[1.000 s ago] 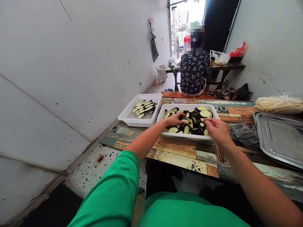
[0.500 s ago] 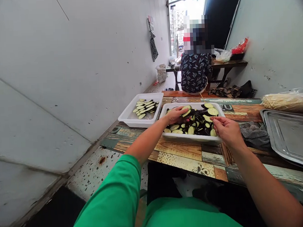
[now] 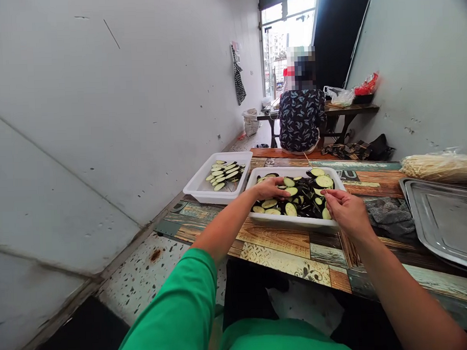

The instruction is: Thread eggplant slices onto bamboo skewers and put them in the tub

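Note:
My left hand [image 3: 271, 189] is low in a white tub [image 3: 292, 220] heaped with cut eggplant. Its thumb and fingers close round a pale eggplant slice [image 3: 291, 192]; the far fingers are partly hidden among the pieces. At the tub's right side, my right hand [image 3: 345, 207] pinches the near end of a thin wooden skewer [image 3: 306, 157]. Eggplant slices [image 3: 324, 182] with dark skin lie along this skewer, and its other end sticks up past the tub's far rim. Left of this tub stands a second white tub [image 3: 197, 185] with skewered eggplant slices [image 3: 219, 186] laid in it.
Bare skewers [image 3: 349, 250] lie by my right wrist. A grey cloth [image 3: 390, 215], metal trays [image 3: 445, 218] and a bag of pale, thin sticks [image 3: 440, 165] are on the table's right. Ahead, a person [image 3: 300, 119] sits facing away at another table [image 3: 361, 111].
My left hand has gone down from holding a slice above the heap to among the pieces, its back now turned up. My right hand keeps the skewer. The camera view has tilted up slightly.

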